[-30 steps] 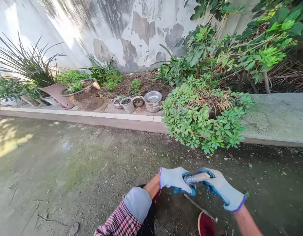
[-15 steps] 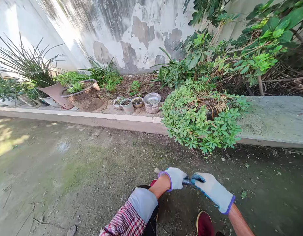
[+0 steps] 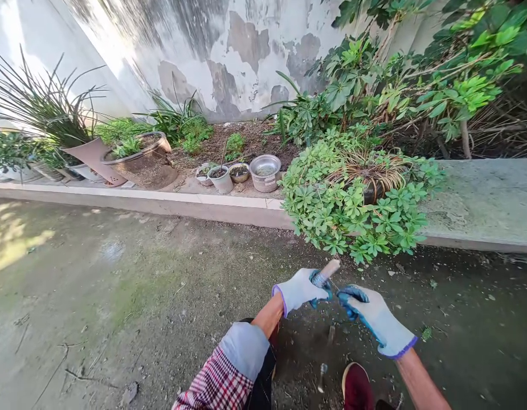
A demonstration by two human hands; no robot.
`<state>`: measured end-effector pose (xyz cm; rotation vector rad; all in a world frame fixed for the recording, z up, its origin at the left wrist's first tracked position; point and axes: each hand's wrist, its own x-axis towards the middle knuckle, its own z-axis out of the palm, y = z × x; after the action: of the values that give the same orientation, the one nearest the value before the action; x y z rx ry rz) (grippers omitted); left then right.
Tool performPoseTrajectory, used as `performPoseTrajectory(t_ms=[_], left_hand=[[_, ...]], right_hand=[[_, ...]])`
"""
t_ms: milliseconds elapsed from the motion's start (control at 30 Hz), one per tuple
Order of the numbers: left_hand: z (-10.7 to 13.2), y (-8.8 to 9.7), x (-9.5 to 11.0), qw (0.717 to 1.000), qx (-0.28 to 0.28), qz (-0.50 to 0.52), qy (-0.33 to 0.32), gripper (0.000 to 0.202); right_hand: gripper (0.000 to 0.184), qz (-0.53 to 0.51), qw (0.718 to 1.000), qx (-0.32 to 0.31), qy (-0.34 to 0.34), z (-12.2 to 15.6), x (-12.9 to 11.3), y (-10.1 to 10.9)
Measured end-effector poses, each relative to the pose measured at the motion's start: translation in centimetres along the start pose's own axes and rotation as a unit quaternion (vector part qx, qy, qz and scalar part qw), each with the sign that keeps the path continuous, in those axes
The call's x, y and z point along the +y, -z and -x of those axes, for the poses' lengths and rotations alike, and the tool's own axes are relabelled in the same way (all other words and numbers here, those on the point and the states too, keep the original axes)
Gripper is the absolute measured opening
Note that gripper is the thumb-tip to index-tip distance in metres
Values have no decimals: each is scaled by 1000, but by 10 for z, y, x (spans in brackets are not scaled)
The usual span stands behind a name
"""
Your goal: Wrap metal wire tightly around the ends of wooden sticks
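Observation:
My left hand point(image 3: 301, 291), in a white glove with blue-coated fingers, is closed round a short wooden stick point(image 3: 330, 269) wound with thin silvery wire point(image 3: 318, 279). The stick's pale end points up and to the right. Just right of it, my right hand point(image 3: 368, 310), gloved the same way, has its fingertips pinched together. A fine strand runs from the winding to those fingertips. On the ground below lie a small wooden piece point(image 3: 331, 335) and another small piece with something shiny on its upper end point(image 3: 322, 377), both blurred.
A low ledge point(image 3: 229, 206) crosses ahead, holding a big tilted brown pot point(image 3: 147, 171), small pots and a metal basin point(image 3: 265, 171). A leafy potted plant point(image 3: 318, 199) hangs over its edge. A red shoe point(image 3: 357, 387) stands below my right hand.
My left hand has risen and turned, so the wire-wound stick now points up and right. The hands have come slightly apart, with the fine strand showing between them.

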<state>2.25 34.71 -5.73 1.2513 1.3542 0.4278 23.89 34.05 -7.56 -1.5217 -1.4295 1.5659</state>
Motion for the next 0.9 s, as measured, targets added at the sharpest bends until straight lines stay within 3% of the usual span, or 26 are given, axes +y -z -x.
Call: performPoseTrajectory(t_ms=[67,167,267,333,467,567,700,800,900], left_hand=[[-4,0,-3,998,54,5,11,25],[-6,2,-7,995,80,-53,17,26],[-6,2,-7,991,105,-86,12,23],[-6,1,-4,992,112,-54,17,25],[-10,-3,0,992,110,51,28,26],[-10,-5,-2,993,110,43,20,26],[-9,-3,-4,995,97,6,15,30],[-8,-2,-3,994,108,-17,3,29],[-8,-1,-2,991,126,-30,-17,29]], right_hand=[[38,10,1000,-10,-4,2,-2,-7],[42,47,998,-31,-5,4,-4,-17],[55,79,997,3,-7,3,-3,-22],[57,103,994,36,-6,2,-1,-21],[36,153,986,48,43,0,-1,-16],[28,183,978,41,94,2,-3,-15],[28,224,968,45,101,6,-2,-16],[27,186,978,56,73,7,0,-18],[35,64,996,64,-16,5,0,-18]])
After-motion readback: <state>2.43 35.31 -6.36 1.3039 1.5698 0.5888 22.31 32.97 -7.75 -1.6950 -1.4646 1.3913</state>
